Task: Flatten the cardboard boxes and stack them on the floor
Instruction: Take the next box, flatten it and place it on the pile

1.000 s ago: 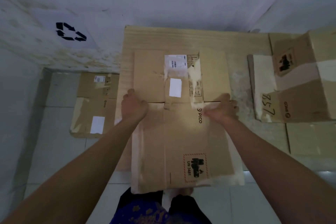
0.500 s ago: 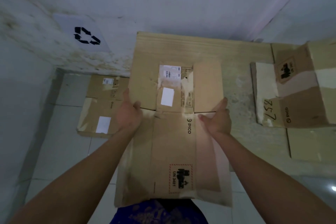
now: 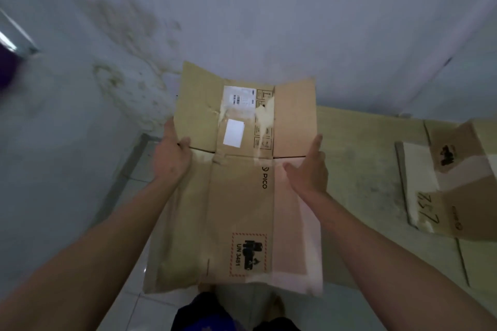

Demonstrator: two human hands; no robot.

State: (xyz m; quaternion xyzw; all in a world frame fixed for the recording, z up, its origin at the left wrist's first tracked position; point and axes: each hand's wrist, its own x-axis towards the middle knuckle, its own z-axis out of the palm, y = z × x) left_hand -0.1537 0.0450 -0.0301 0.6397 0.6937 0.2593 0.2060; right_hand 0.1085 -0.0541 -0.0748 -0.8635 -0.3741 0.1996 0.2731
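At the far left a blurred purple object (image 3: 6, 67) sits at the frame edge against the stained grey wall (image 3: 113, 43). The left hand (image 3: 172, 154) grips the left edge of the flattened cardboard box (image 3: 239, 196), thumb curled over its face at a slit between panels. The box is held up off the tiled floor (image 3: 129, 285), in front of the person's body, its far flaps bending upward toward the wall. Its brown face carries a white shipping label, a blank white sticker, torn pale patches, the word PICO and a red-dashed UN 3481 mark near the lower edge. The right hand (image 3: 309, 169) holds the box's right edge with fingers straight and thumb spread, palm against the cardboard. Behind it a large flat cardboard sheet (image 3: 371, 158) lies on the floor. At the right edge another folded box (image 3: 462, 180) rests on that sheet, marked with handwritten numbers.
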